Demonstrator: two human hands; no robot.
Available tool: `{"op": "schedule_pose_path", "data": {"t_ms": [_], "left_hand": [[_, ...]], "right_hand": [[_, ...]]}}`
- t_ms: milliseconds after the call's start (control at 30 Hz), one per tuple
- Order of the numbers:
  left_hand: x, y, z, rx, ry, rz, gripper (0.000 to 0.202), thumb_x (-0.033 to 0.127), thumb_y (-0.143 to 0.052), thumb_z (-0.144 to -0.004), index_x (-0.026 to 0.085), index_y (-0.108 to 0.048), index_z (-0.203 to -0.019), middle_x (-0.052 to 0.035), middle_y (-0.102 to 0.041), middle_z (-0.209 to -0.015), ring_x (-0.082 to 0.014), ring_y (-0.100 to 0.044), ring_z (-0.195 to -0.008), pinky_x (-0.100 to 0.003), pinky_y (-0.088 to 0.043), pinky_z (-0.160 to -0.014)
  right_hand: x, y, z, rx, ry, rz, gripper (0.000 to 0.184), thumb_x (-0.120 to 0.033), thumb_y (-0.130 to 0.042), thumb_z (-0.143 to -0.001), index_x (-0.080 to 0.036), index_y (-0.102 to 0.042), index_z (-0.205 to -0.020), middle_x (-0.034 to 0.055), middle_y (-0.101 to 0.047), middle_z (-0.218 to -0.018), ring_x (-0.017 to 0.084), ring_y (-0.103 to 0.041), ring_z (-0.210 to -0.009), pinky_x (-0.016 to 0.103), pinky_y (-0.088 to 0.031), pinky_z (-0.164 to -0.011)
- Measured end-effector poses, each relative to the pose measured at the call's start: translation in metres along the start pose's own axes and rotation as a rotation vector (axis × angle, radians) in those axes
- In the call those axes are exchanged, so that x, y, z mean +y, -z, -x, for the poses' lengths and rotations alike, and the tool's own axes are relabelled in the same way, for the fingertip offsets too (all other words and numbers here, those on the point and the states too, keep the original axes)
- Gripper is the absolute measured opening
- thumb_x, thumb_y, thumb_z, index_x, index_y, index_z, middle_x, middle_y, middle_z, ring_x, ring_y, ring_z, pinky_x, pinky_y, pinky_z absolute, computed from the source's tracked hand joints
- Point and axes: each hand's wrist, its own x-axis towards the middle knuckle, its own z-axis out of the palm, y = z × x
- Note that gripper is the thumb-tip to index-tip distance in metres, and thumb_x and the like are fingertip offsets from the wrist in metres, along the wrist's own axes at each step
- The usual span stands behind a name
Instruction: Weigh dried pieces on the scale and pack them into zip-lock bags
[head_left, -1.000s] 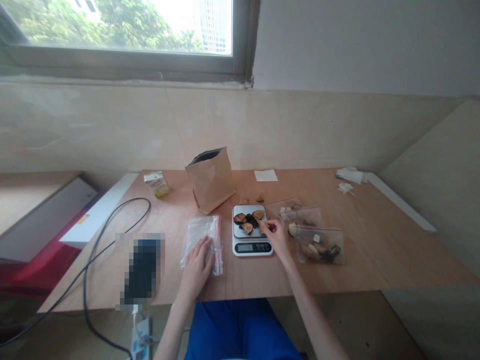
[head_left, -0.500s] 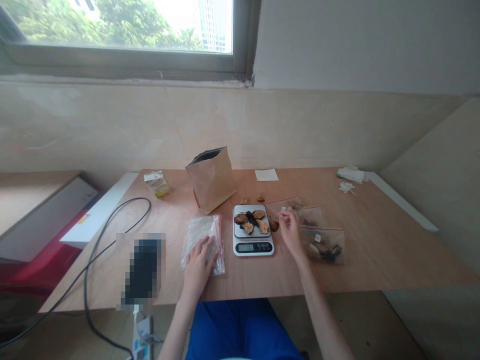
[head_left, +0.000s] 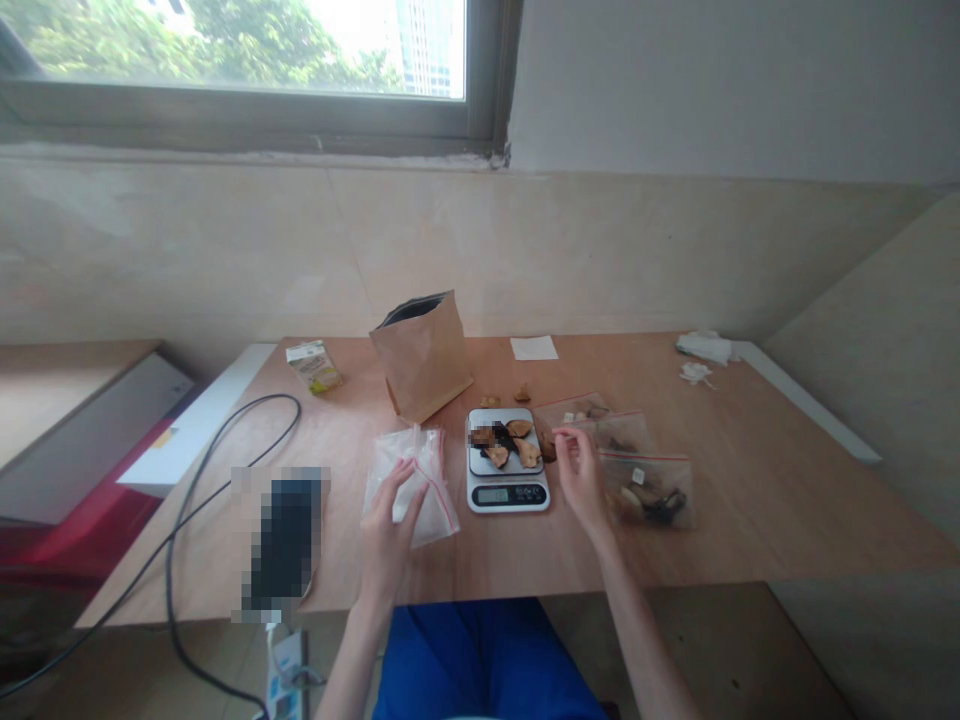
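Spreads the left hand open over flat, seemingly empty clear bags toward the tabletop's front edge; curls the right hand beside the scale, cannot tell whether gripping anything. Has 3 filled bags lying toward the right edge, but dried slices unbagged on the scale, with loose pieces behind, nearer the back edge.

A small carton is sitting at the back left of the table, a black cable is looping nearby, white paper is lying near the wall, and crumpled tissue is resting at back right.
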Motion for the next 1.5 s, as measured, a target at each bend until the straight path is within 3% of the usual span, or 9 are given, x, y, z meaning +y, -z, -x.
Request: {"op": "schedule_pose_path", "data": {"t_ms": [233,500,700,833,967,1067,1167,1333,1500], "left_hand": [[0.025,-0.012,-0.006,-0.049,-0.130,0.099,0.032,0.031,-0.049,-0.086,0.021,-0.053,-0.116,-0.0081,-0.060,-0.122,-0.0208,-0.055,-0.115,-0.039,-0.043,-0.098],[0.033,-0.019,-0.019,-0.087,-0.189,0.146,0.047,0.034,-0.048,-0.087,0.021,-0.041,-0.132,-0.0111,-0.051,-0.133,-0.0223,-0.048,-0.122,-0.041,-0.040,-0.100],[0.028,-0.016,-0.032,0.055,-0.231,0.141,0.024,0.035,-0.054,-0.083,0.022,-0.063,-0.101,-0.0063,-0.070,-0.096,-0.0204,-0.064,-0.090,-0.035,-0.050,-0.081],[0.024,-0.007,-0.039,0.221,-0.115,0.168,0.018,0.032,-0.053,-0.084,0.019,-0.064,-0.084,-0.0034,-0.070,-0.083,-0.0163,-0.064,-0.079,-0.030,-0.048,-0.073],[0.017,0.009,-0.045,0.432,0.065,0.177,0.020,0.035,-0.055,-0.081,0.016,-0.061,-0.079,-0.0040,-0.068,-0.083,-0.0148,-0.061,-0.075,-0.027,-0.046,-0.069],[0.014,0.017,-0.045,0.410,0.044,0.181,0.020,0.036,-0.055,-0.081,0.016,-0.060,-0.081,-0.0027,-0.065,-0.079,-0.0135,-0.058,-0.071,-0.026,-0.045,-0.067],[0.016,0.020,-0.043,0.390,-0.045,0.115,0.020,0.036,-0.053,-0.082,0.017,-0.057,-0.078,-0.0015,-0.060,-0.075,-0.0135,-0.056,-0.071,-0.027,-0.046,-0.068],[0.023,0.011,-0.040,0.363,-0.147,0.062,0.017,0.032,-0.045,-0.087,0.018,-0.050,-0.079,-0.0066,-0.060,-0.090,-0.0172,-0.058,-0.090,-0.033,-0.047,-0.079],[0.029,0.000,-0.033,0.377,-0.096,0.219,0.015,0.032,-0.032,-0.092,0.021,-0.038,-0.083,-0.0111,-0.062,-0.103,-0.0194,-0.059,-0.101,-0.038,-0.045,-0.086]], "right_hand": [[-0.065,-0.030,0.021,-0.632,0.065,-0.209,0.023,-0.036,-0.048,-0.087,-0.021,-0.058,-0.101,0.0044,-0.063,-0.099,0.015,-0.058,-0.085,0.027,-0.047,-0.075],[-0.078,-0.047,-0.015,-0.672,0.005,-0.265,0.013,-0.031,-0.062,-0.078,-0.019,-0.067,-0.076,-0.0004,-0.066,-0.073,0.014,-0.059,-0.070,0.024,-0.044,-0.065],[-0.078,-0.056,-0.032,-0.808,-0.005,-0.422,0.020,-0.038,-0.065,-0.074,-0.018,-0.065,-0.071,-0.0009,-0.064,-0.070,0.013,-0.057,-0.066,0.023,-0.044,-0.062],[-0.069,-0.058,-0.032,-0.747,-0.042,-0.380,0.026,-0.041,-0.063,-0.075,-0.018,-0.059,-0.066,-0.0019,-0.060,-0.063,0.012,-0.055,-0.060,0.023,-0.043,-0.057],[-0.063,-0.040,-0.037,-0.614,-0.128,-0.261,0.031,-0.047,-0.059,-0.077,-0.019,-0.054,-0.065,-0.0024,-0.059,-0.059,0.012,-0.054,-0.054,0.023,-0.043,-0.053],[-0.053,-0.029,-0.052,-0.651,-0.030,-0.217,0.031,-0.047,-0.050,-0.083,-0.019,-0.061,-0.076,0.0012,-0.065,-0.076,0.014,-0.060,-0.069,0.025,-0.047,-0.064],[-0.028,-0.034,-0.079,-0.546,0.083,-0.161,0.030,-0.037,-0.039,-0.089,-0.019,-0.063,-0.087,0.0042,-0.066,-0.091,0.016,-0.060,-0.087,0.030,-0.046,-0.080],[0.028,-0.062,-0.120,-0.439,0.092,0.077,0.021,-0.008,-0.052,-0.071,-0.018,-0.065,-0.084,0.0055,-0.064,-0.097,0.016,-0.057,-0.094,0.035,-0.041,-0.092],[0.055,-0.076,-0.130,-0.436,0.030,0.079,0.017,-0.001,-0.058,-0.058,-0.017,-0.061,-0.062,0.0029,-0.065,-0.078,0.016,-0.057,-0.078,0.035,-0.045,-0.083]]}}
